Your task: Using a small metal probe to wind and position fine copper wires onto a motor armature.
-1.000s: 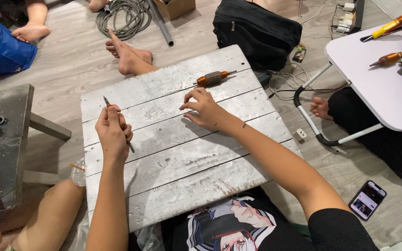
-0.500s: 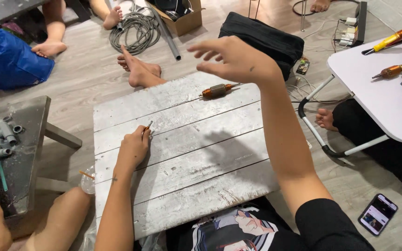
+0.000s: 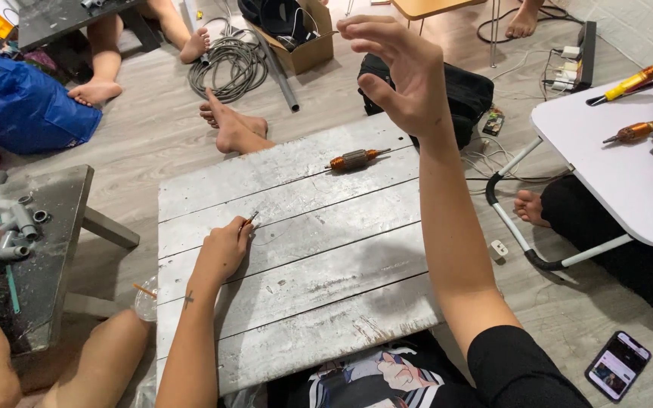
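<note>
The left hand (image 3: 222, 251) rests on the whitewashed wooden board (image 3: 304, 302), fingers closed around a thin pointed tool (image 3: 250, 220) whose tip touches the planks. Farther right, near the board's far edge, lies a copper-wound motor rotor (image 3: 355, 159), untouched. The right hand (image 3: 402, 72) is raised above it, open and empty, fingers loosely curled. This looks like a pause between steps; taking up the rotor would call for lowering that hand.
</note>
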